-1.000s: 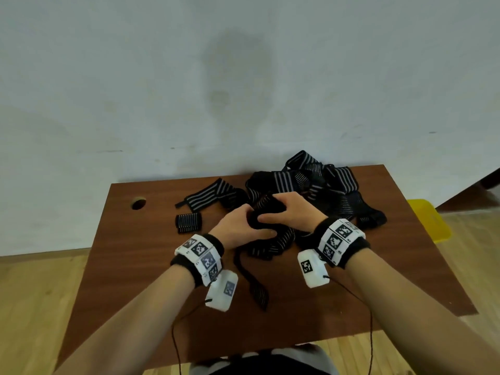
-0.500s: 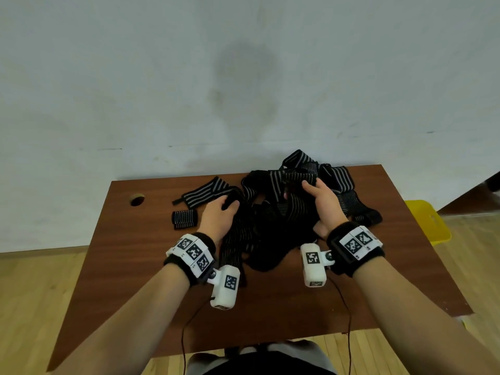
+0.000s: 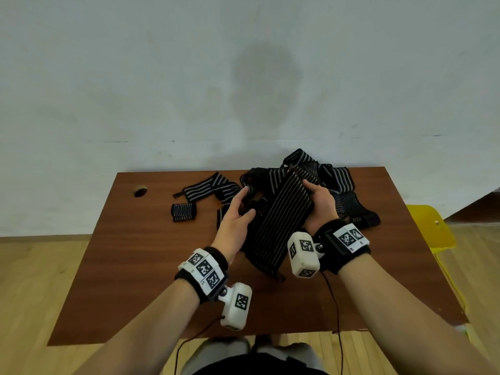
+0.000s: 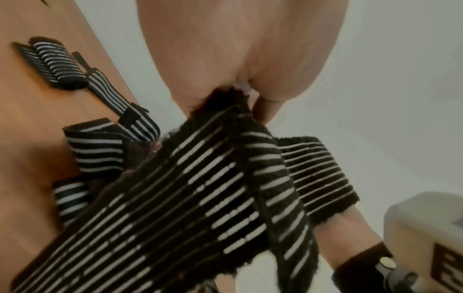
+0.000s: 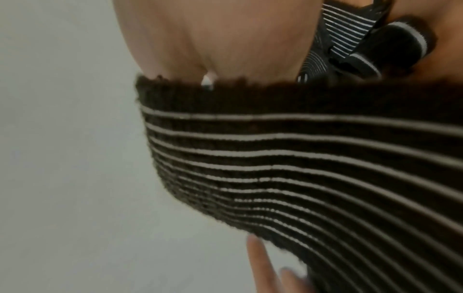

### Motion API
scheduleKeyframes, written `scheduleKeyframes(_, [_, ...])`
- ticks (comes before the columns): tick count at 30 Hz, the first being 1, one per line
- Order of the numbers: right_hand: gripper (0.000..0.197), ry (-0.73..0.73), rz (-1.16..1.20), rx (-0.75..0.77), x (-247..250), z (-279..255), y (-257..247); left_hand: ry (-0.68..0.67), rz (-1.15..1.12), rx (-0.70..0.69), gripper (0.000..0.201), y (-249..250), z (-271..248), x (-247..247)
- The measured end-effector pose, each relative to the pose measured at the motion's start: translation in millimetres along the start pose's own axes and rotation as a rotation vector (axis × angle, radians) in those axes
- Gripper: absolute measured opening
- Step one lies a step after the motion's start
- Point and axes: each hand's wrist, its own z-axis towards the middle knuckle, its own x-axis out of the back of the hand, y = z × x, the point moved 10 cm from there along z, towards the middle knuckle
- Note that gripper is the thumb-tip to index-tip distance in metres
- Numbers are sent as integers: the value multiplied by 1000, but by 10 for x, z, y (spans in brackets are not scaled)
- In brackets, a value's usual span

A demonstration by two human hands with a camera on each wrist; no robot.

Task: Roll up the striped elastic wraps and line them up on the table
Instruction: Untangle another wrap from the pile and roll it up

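A long black wrap with thin white stripes hangs slanted above the brown table, stretched between both hands. My right hand grips its far upper end, thumb over the edge; in the right wrist view the wrap runs under the palm. My left hand pinches the wrap's left edge between thumb and fingers, and the cloth comes out from under the palm. One rolled wrap lies at the left.
A flat unrolled wrap lies behind the roll. A tangled pile of several more wraps sits at the back right against the wall. A round hole is in the table's back left. A yellow object stands off the right edge.
Both hands have drawn one wrap out of the bundle at the table's centre, lifted it and spread it out flat between them. The roll at the left has not moved.
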Motion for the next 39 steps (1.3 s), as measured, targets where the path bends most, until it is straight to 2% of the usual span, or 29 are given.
scheduleKeyframes(2, [46,59,3,27,39,-18,-10,-79,56,-68,34,60,-53,-54])
scheduleKeyframes(4, [43,80,2,31,41,-59,-8,-130,224,-110,26,119,-90,-83])
scheduleKeyframes(8, [49,-17,65,157,-44,-151,-220,-144,510,-163,27,97,-34,89])
scheduleKeyframes(10, [50,-67,169,226,-53,-176,-413,-169,596,-137,26,90,-9,211])
scheduleKeyframes(12, [46,-93,238,253,-34,-206,-569,-150,704,-143,25,94,66,365])
scheduleKeyframes(16, [40,-74,117,298,-19,-271,-716,-86,808,-128,31,114,165,574])
scheduleKeyframes(19, [18,-81,-20,369,-99,-385,-776,-67,777,-106,33,154,169,616])
scheduleKeyframes(22, [22,-118,-146,434,-202,-525,-756,100,683,-160,20,345,174,739])
scheduleKeyframes(24, [26,-142,-180,434,-269,-601,-637,198,607,-229,23,522,157,784])
scheduleKeyframes(26, [25,-165,-187,398,-354,-673,-453,230,533,-300,28,677,123,741])
scheduleKeyframes(28, [20,-187,-213,375,-466,-762,-280,226,454,-343,43,765,88,650])
scheduleKeyframes(30, [16,-205,-250,379,-565,-819,-154,216,370,-321,65,783,78,570])
scheduleKeyframes(31, [15,-209,-258,384,-597,-831,-115,220,347,-307,69,777,76,552])
scheduleKeyframes(32, [15,-210,-264,393,-626,-842,-94,227,317,-296,64,765,84,553])
scheduleKeyframes(35, [17,-201,-319,437,-692,-882,-100,190,94,-232,22,780,53,491])
scheduleKeyframes(39, [15,-238,-467,537,-842,-978,-110,105,-118,-135,23,794,-78,350])
